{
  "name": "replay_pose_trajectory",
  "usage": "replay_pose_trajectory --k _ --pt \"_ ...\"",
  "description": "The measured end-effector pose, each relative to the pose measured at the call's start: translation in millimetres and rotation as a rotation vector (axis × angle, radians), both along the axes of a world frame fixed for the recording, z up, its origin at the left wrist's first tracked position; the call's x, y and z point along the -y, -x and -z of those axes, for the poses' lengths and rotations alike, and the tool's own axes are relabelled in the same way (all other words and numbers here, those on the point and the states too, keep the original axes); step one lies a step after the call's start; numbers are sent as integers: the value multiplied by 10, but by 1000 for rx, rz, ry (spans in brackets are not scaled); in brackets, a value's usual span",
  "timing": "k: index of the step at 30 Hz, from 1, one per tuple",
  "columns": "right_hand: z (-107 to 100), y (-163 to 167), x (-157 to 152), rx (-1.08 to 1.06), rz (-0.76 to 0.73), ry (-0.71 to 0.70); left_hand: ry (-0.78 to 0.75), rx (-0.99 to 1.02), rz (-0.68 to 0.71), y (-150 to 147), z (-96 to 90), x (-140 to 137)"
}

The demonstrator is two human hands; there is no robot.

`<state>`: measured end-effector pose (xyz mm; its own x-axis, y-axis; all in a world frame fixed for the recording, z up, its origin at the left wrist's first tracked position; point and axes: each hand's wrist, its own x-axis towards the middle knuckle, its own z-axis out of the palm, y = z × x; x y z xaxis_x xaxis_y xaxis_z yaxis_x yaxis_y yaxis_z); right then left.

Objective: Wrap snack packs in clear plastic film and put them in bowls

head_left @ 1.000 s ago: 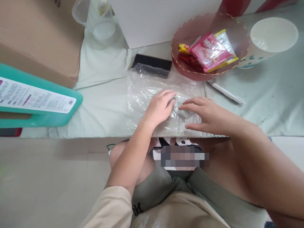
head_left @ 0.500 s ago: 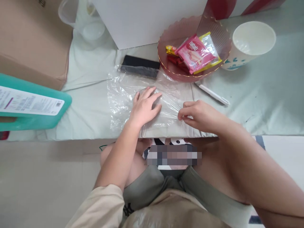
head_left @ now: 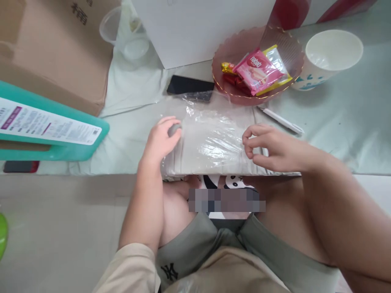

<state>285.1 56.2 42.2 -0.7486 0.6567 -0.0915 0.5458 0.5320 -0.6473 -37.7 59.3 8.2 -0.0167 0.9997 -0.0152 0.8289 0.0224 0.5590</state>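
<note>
A clear plastic bag (head_left: 210, 134) lies flat and wrinkled on the cloth near the table's front edge. My left hand (head_left: 161, 138) is at its left side, fingers curved and thumb apart, with a gap between them. At the bag's right edge, my right hand (head_left: 269, 148) has its fingertips bent in close to the thumb, pinching the film. The bag's far edge reaches a black phone (head_left: 191, 86), partly covering its lower side.
Behind the bag stands a pink bowl (head_left: 222, 87) of wrapped snacks, with a paper cup (head_left: 317, 77) and a white pen (head_left: 282, 120) nearby. A green bottle (head_left: 99, 134), a cardboard box (head_left: 70, 61) and clear plastic cups (head_left: 136, 47) are on the left. A white box (head_left: 195, 32) stands behind.
My left hand has lifted off the middle of the bag and moved to its left side. The bag's left part looks narrower and creased. My right hand stays by the right edge.
</note>
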Motion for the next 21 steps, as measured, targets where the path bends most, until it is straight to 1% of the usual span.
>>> replay_pose_trajectory --k 2,5,7,8,9,11,12,13,14,15,16,17,18,19,21 --pt "-38 6 53 -42 -29 51 42 -14 -35 114 72 5" --pt "-80 20 105 -80 -97 192 45 -2 -7 170 110 -14" --pt "-92 48 113 -138 -95 300 11 16 19 158 36 -2" --pt "-89 71 111 -190 -51 343 -24 33 22 143 -35 28" --pt "-76 102 106 -259 26 375 -64 62 23 119 -123 80" --pt "-18 185 89 -466 261 389 -123 128 75 40 -321 250" --pt "23 235 77 -592 402 387 -128 159 148 -18 -409 359" --pt "70 288 63 -715 544 386 -104 154 271 -88 -477 473" --pt "116 340 47 -823 676 387 -88 118 384 -167 -520 581" --pt "159 389 31 -908 784 388 -45 40 453 -248 -533 673" --pt "195 432 16 -961 867 387 -14 -40 488 -325 -521 741" --pt "222 468 3 -989 918 385 -11 -106 475 -390 -487 782" --pt "241 495 -8 -1009 946 371 -18 -157 427 -435 -440 794" --pt "253 514 -17 -1025 955 351 -42 -182 353 -456 -389 781" --pt "268 528 -32 -1063 953 288 -124 -160 171 -415 -301 705"
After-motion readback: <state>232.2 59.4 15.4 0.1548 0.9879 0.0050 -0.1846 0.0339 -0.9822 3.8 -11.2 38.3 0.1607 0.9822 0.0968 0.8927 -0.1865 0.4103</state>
